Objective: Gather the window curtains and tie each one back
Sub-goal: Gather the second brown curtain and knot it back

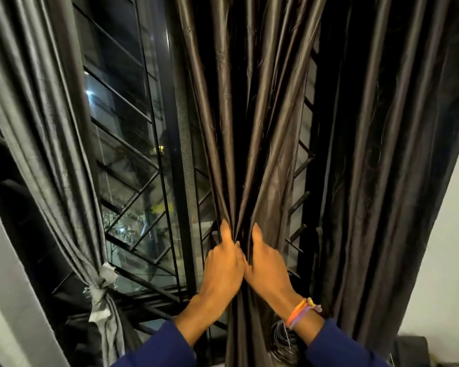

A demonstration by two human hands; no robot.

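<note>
At 9 o'clock hangs the left curtain (41,144), grey and pleated, already cinched at 8 o'clock by a pale fabric tie-back (101,292) knotted round its folds, the loose ends trailing below the knot. A grey wall edge (8,274) borders it at the far left. Between 10 and 12 o'clock the window (122,133) stands exposed, dark glass showing outside lights, with a black metal grille (141,197) of slanted bars behind it and a vertical frame post (180,154) running top to bottom. At centre, 12 to 6 o'clock, the middle curtain (239,115), dark brown and glossy, is drawn into a narrow bundle. The left hand (223,263) grips the bundle from the left, fingers curled into the folds, thumb lying up along the fabric. The right hand (269,266) grips the same bundle from the right, touching the left hand at the knuckles; its wrist carries coloured bracelets (302,311), and both forearms wear blue sleeves (337,348). A coil of dark cord (284,343) sits under the right wrist at 5 o'clock. At 2 to 4 o'clock the right curtain (387,154) hangs loose and untied, covering the grille there. White wall (451,260) closes the scene at 3 o'clock.
</note>
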